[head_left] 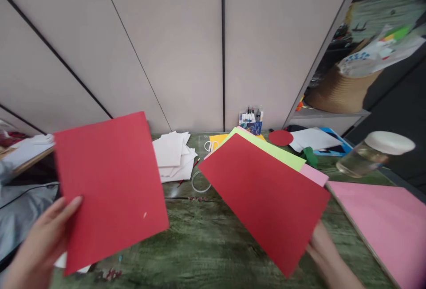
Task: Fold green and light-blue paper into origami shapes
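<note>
My left hand (45, 240) grips the lower left edge of a single red paper sheet (109, 187), held up and tilted over the green table (206, 244). My right hand (328, 253) holds a stack of coloured sheets from beneath, with most of its fingers hidden. A red sheet (266, 196) tops the stack. Light green (276, 149) and pink (314, 174) sheets fan out behind it.
A pile of white papers (175, 156) lies at the table's middle back, white-handled scissors (209, 146) beside it. A marker box (251, 121), a red paper circle (281, 138), a lidded glass jar (372, 154) and a pink sheet stack (389, 227) sit to the right.
</note>
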The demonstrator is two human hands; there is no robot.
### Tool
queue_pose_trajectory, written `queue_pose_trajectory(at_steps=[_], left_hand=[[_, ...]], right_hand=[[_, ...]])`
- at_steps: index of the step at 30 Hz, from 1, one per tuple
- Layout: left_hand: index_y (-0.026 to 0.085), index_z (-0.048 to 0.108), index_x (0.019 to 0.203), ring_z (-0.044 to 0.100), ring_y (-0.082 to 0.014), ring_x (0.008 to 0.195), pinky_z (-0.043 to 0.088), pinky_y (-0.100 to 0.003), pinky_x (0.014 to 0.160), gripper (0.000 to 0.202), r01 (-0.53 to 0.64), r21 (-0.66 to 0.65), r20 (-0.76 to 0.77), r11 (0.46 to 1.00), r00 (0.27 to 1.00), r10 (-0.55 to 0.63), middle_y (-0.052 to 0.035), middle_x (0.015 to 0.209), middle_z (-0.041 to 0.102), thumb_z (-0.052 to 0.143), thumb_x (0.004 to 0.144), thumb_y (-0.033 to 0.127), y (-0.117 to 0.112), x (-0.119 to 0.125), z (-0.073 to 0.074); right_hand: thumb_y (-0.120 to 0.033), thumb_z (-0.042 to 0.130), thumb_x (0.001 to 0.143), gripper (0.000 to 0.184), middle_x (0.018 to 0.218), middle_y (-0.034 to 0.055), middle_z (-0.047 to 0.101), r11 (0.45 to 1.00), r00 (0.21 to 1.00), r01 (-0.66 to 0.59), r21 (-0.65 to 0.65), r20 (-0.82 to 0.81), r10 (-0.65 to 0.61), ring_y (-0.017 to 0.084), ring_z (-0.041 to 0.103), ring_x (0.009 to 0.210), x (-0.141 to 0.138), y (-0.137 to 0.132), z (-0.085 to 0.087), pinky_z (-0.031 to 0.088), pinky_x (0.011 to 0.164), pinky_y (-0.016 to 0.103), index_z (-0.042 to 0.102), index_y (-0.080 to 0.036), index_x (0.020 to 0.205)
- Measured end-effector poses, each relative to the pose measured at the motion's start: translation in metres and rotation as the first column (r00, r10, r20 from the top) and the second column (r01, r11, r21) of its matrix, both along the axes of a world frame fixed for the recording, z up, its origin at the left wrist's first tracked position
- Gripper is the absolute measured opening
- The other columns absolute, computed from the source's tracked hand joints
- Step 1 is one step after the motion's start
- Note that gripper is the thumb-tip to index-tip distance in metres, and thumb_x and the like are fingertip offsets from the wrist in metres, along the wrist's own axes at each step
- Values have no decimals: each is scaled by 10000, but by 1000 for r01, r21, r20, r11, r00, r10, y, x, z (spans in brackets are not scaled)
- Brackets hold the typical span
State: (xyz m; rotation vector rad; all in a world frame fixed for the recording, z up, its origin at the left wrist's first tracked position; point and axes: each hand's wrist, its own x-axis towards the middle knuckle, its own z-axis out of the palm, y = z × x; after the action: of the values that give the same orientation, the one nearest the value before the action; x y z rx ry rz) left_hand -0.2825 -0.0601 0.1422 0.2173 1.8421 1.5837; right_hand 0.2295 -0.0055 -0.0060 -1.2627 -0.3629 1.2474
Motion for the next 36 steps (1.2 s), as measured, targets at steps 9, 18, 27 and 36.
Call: queue_pose_trajectory(at_steps=[9,18,27,36], left_hand=[[184,610,992,702,-228,797,555,-384,791,262,331,328,412,885,793,-449,-57,872,731,663,736,191,80,196,-99],[140,596,1046,686,-269,868,526,-433,850,335,402,385,552,831,622,-556,-122,960,708,680,723,175,115,240,-126],[190,546,1168,673,-237,926,517,-392,886,452,356,471,478,807,666,-573,-81,1020,701,682,738,212,120,216,-121],[230,528,1166,676,-213,896,527,-382,857,493,341,532,287,775,789,-544,-60,1089,676,707,709,191,120,164,-113]], right_hand=[[-337,689,623,352,919,53,713,962,996,-14,274,86,-10,214,652,738,-78,36,17,533,675,382,635,-224,952],[-231,680,577,275,878,64,709,933,941,-86,351,335,-39,230,617,827,-94,45,7,479,814,417,623,-192,843],[-230,609,599,221,885,73,717,911,907,-256,325,407,110,269,634,851,-130,48,22,483,830,429,648,-217,816],[-225,636,580,357,992,-3,706,773,821,-563,294,309,480,270,619,962,-174,24,13,449,897,451,670,-286,930]])
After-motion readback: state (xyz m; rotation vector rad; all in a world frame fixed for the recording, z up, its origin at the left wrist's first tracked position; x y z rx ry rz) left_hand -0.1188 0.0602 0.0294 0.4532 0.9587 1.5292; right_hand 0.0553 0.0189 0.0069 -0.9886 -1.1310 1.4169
